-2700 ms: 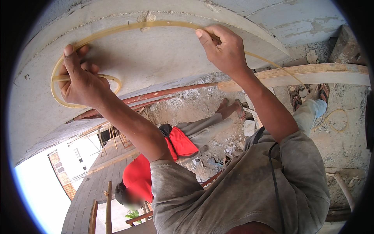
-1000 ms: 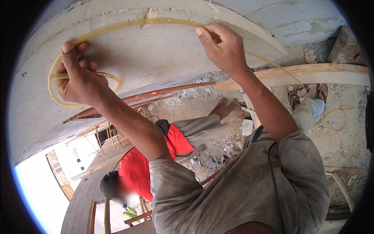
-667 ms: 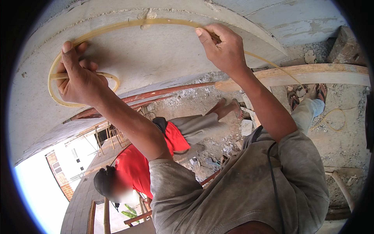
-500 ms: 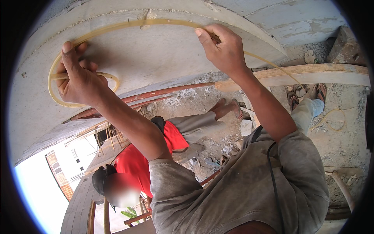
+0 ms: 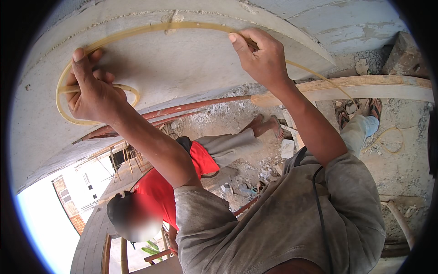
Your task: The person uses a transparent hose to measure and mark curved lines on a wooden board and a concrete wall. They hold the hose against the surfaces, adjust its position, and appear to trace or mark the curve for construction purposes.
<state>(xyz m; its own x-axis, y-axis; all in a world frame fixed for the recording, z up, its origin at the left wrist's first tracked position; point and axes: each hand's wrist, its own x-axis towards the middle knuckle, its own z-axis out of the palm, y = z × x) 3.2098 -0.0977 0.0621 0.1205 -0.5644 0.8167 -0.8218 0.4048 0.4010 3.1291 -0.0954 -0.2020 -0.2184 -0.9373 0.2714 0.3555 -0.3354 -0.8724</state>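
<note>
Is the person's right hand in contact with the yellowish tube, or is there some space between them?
Touching. The head view shows it: the right hand pinches the yellowish tube, which runs in between thumb and fingers.

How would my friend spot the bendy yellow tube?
Find the big pale concrete surface. In front, the left hand and right hand hold the tube. Yellowish and thin, it loops at the left hand, unlike the straight reddish pole nearby.

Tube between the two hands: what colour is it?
The tube is yellowish amber, seen best in the head view.
</note>
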